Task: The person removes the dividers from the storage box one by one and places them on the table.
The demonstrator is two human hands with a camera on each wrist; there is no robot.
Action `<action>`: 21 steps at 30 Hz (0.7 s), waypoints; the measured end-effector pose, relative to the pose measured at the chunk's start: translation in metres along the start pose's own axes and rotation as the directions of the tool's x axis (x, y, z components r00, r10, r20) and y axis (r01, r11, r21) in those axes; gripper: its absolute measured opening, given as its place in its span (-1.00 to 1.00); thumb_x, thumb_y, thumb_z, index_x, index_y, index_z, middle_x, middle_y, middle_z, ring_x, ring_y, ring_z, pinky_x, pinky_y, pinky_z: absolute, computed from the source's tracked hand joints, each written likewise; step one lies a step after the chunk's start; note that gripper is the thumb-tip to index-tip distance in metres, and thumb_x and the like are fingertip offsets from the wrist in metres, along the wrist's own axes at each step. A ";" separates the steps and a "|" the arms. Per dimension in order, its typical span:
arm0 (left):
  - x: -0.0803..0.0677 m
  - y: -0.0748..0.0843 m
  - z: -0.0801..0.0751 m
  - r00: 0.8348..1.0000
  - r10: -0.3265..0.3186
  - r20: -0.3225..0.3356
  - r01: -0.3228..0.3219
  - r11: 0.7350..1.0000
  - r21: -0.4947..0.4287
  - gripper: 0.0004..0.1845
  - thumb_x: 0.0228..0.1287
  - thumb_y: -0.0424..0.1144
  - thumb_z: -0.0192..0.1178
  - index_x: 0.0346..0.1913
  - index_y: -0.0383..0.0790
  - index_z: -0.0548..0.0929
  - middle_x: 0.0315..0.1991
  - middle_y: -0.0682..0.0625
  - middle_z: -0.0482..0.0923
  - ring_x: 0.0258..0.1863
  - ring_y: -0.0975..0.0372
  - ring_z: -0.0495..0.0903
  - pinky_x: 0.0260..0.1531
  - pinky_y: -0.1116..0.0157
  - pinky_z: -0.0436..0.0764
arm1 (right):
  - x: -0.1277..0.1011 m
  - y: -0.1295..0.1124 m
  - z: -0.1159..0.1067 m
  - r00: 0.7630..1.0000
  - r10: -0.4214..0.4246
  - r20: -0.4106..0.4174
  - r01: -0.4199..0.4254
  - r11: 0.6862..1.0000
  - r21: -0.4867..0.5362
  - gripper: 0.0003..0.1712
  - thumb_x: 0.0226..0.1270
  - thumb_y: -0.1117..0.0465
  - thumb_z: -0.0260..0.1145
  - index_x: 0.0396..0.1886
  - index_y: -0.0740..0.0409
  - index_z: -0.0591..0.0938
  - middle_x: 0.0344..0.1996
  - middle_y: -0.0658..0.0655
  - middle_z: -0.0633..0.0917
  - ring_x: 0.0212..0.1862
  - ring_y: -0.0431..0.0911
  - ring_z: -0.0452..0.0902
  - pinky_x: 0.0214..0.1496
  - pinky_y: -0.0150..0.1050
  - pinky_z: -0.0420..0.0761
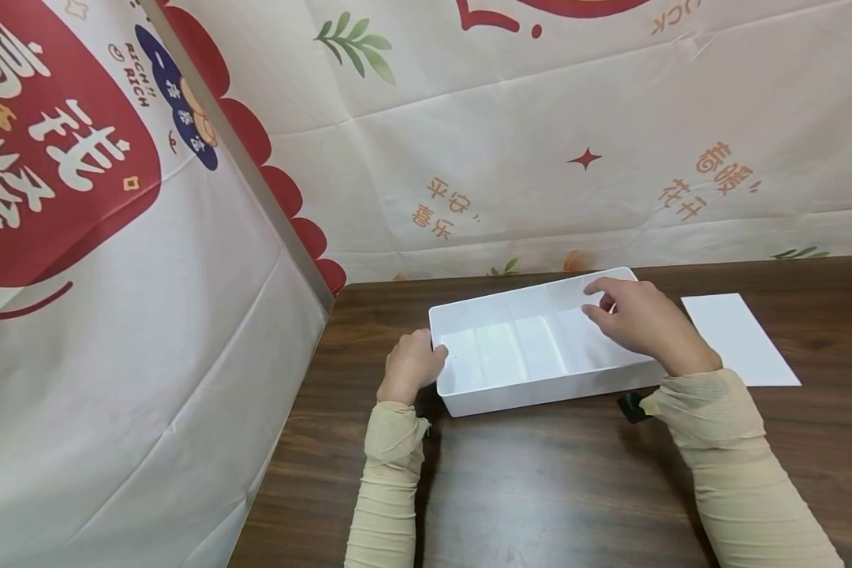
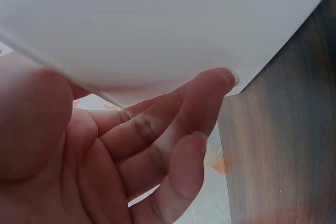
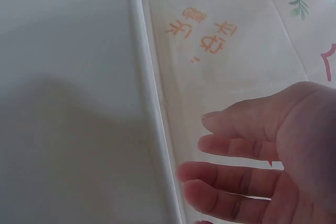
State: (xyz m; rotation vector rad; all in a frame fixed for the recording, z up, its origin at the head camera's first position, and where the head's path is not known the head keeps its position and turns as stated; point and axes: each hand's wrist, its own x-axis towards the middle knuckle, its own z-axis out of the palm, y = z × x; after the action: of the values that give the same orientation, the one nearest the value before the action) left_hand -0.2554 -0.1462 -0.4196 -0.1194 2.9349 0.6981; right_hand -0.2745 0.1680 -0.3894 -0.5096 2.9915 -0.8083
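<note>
A shallow white plastic box (image 1: 525, 386) lies on the brown table, its right end angled a little away from me. At its left end my left hand (image 1: 413, 364) grips the short wall, the thumb over the rim. In the left wrist view that hand's fingers (image 2: 210, 85) press on the outside of the white wall. My right hand (image 1: 642, 322) is held above the right end of the box, thumb and fingers spread apart and loosely bent. Nothing is between them, and the right wrist view shows the fingers (image 3: 205, 192) near the box's rim.
A white sheet (image 1: 741, 339) lies on the wood-grain table (image 1: 539, 481) to the right of the box. Behind the table hangs a printed cloth (image 1: 511, 173), and another cloth (image 1: 149, 379) covers the left side. A small black object (image 1: 633, 408) shows beneath the right wrist.
</note>
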 end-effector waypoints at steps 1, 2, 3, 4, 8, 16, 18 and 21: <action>0.000 0.000 0.000 1.000 0.000 -0.001 0.000 1.000 0.000 -0.70 0.40 -0.16 0.06 -0.05 -0.29 0.66 -0.20 -0.14 0.69 -0.28 0.10 0.60 -0.25 0.07 0.57 | 0.001 -0.001 0.001 1.000 -0.004 0.004 0.004 1.000 0.001 -0.58 0.39 0.17 0.24 0.12 0.36 0.57 -0.26 0.34 0.67 -0.35 0.06 0.55 -0.39 -0.06 0.55; 0.000 0.000 0.000 1.000 0.000 -0.002 0.000 1.000 0.003 -0.71 0.40 -0.16 0.06 -0.06 -0.29 0.66 -0.19 -0.14 0.69 -0.28 0.10 0.61 -0.25 0.07 0.57 | 0.001 -0.001 0.003 1.000 -0.008 0.009 0.008 1.000 0.001 -0.58 0.39 0.17 0.25 0.12 0.36 0.56 -0.27 0.34 0.67 -0.36 0.05 0.54 -0.39 -0.07 0.54; 0.000 0.000 0.000 1.000 -0.001 -0.002 0.001 1.000 0.005 -0.70 0.40 -0.16 0.06 -0.05 -0.29 0.66 -0.19 -0.14 0.69 -0.27 0.10 0.61 -0.25 0.07 0.57 | 0.002 -0.003 0.004 1.000 -0.012 0.014 0.012 1.000 0.002 -0.57 0.39 0.17 0.25 0.13 0.36 0.56 -0.28 0.33 0.67 -0.37 0.04 0.54 -0.40 -0.08 0.53; 0.000 0.000 0.000 1.000 0.000 -0.001 0.000 1.000 0.007 -0.70 0.40 -0.16 0.06 -0.05 -0.29 0.66 -0.19 -0.14 0.69 -0.27 0.10 0.61 -0.25 0.07 0.57 | 0.003 -0.004 0.005 1.000 -0.015 0.020 0.015 1.000 0.003 -0.57 0.39 0.17 0.25 0.13 0.36 0.56 -0.29 0.32 0.67 -0.38 0.02 0.53 -0.40 -0.09 0.53; -0.001 0.001 -0.001 1.000 0.006 0.002 -0.006 1.000 0.012 -0.69 0.42 -0.15 0.05 -0.04 -0.28 0.66 -0.21 -0.13 0.69 -0.29 0.10 0.61 -0.26 0.09 0.57 | 0.004 -0.010 0.011 0.999 -0.025 0.030 0.025 1.000 -0.010 -0.55 0.38 0.17 0.26 0.16 0.34 0.56 -0.30 0.28 0.68 -0.38 -0.01 0.52 -0.37 -0.11 0.52; -0.001 0.001 -0.002 1.000 0.005 -0.002 -0.005 1.000 0.013 -0.69 0.42 -0.15 0.03 -0.03 -0.28 0.66 -0.24 -0.11 0.69 -0.33 0.13 0.59 -0.32 0.13 0.55 | 0.006 -0.018 0.019 0.999 -0.034 0.040 0.035 0.999 -0.022 -0.54 0.38 0.19 0.24 0.19 0.34 0.52 -0.31 0.26 0.68 -0.40 -0.02 0.52 -0.40 -0.12 0.50; 0.000 0.001 -0.002 1.000 0.007 0.003 -0.007 1.000 0.010 -0.69 0.43 -0.15 0.04 -0.02 -0.28 0.66 -0.22 -0.12 0.69 -0.32 0.12 0.59 -0.29 0.11 0.56 | 0.007 -0.020 0.020 0.998 -0.039 0.044 0.040 0.999 -0.026 -0.54 0.37 0.20 0.25 0.19 0.34 0.52 -0.32 0.25 0.68 -0.40 -0.02 0.52 -0.39 -0.12 0.50; 0.000 0.001 -0.002 1.000 0.006 0.007 -0.006 1.000 0.000 -0.69 0.43 -0.15 0.06 -0.02 -0.29 0.66 -0.22 -0.13 0.69 -0.33 0.11 0.59 -0.30 0.11 0.56 | 0.008 -0.021 0.022 0.997 -0.054 0.048 0.056 0.998 -0.030 -0.55 0.37 0.20 0.25 0.18 0.33 0.54 -0.33 0.23 0.68 -0.40 -0.03 0.52 -0.38 -0.11 0.50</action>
State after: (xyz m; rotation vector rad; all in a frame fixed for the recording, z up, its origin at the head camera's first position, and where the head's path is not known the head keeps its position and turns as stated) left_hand -0.2553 -0.1466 -0.4176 -0.1082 2.9294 0.6975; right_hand -0.2733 0.1374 -0.3976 -0.6060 2.9638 -0.7431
